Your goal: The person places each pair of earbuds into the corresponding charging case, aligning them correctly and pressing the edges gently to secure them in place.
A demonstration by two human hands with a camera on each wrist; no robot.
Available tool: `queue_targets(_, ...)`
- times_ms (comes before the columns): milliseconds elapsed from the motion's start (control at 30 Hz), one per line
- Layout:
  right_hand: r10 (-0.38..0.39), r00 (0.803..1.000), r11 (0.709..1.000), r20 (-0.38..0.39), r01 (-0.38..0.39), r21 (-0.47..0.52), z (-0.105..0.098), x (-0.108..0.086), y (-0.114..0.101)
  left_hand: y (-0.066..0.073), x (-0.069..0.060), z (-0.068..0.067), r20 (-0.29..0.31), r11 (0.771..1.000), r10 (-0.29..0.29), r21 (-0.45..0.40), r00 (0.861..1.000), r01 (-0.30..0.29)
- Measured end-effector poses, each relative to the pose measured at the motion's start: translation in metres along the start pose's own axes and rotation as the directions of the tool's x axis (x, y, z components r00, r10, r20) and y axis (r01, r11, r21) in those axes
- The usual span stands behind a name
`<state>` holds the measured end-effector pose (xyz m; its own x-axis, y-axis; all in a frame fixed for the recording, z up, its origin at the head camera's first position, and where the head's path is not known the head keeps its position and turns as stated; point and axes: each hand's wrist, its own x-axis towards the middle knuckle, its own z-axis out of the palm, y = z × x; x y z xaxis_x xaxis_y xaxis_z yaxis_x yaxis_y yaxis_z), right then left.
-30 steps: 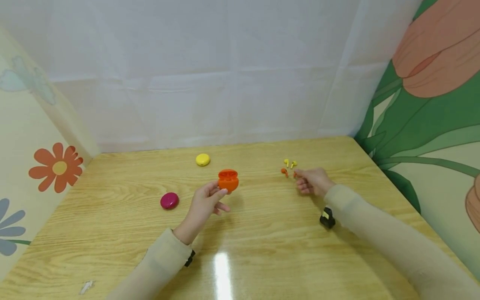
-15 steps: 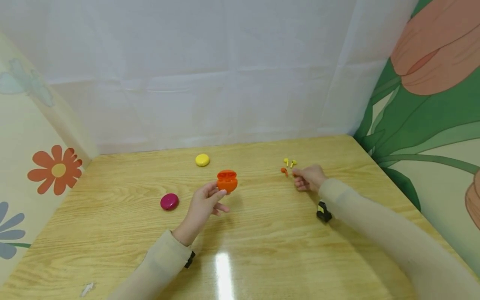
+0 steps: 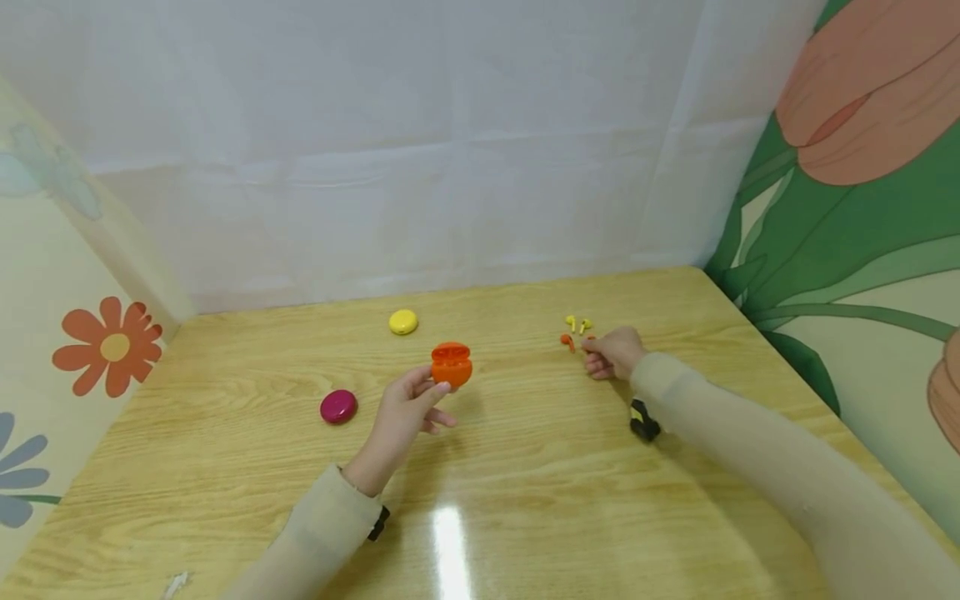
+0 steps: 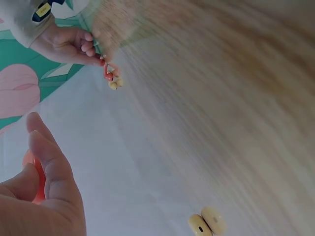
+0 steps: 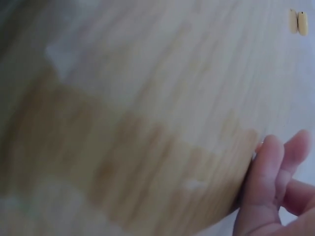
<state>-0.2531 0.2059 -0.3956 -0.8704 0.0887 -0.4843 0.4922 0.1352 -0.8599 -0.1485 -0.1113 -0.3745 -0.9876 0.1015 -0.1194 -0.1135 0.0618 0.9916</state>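
Observation:
My left hand [image 3: 405,412] holds an orange earbud case [image 3: 452,367] above the table, its lid up and its front toward me. In the left wrist view the fingers hide most of that orange case [image 4: 40,184]. Farther right, my right hand [image 3: 617,354] pinches an orange earbud [image 3: 591,339] at the tabletop, mostly hidden by the fingertips. Just left of those fingertips lies a second orange earbud [image 3: 567,342]. Behind it are two yellow earbuds, one on the left [image 3: 572,322] and one on the right [image 3: 586,326].
A closed yellow case [image 3: 403,322] lies toward the back of the wooden table [image 3: 525,467]. Left of my left hand is a closed magenta case [image 3: 339,407]. A white scrap [image 3: 176,583] lies near the front left. A white sheet [image 3: 450,167] hangs behind the table.
My right hand has shifted slightly left, its fingertips closing over the right-hand orange earbud. My left hand keeps the orange case almost in place. The head view has turned a little.

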Motion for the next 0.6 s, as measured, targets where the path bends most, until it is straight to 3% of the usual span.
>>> queue_targets(233,0.002,0.998,0.998,0.057,-0.006,0.068,-0.007,-0.002,0.002,0.0,0.0,0.001,-0.003,1.0,-0.002,-0.002,1.0,0.002)
queue_targets(433,-0.042,0.994,0.996,0.104,0.033,0.085,-0.014,-0.012,0.0,-0.001,-0.001,0.002,-0.001,1.0,-0.006,-0.005,1.0,0.006)
queue_targets(600,-0.069,0.989,0.987,0.129,0.049,0.155,-0.015,-0.023,-0.007,0.001,-0.002,0.002,-0.005,1.0,0.003,-0.006,1.0,-0.003)
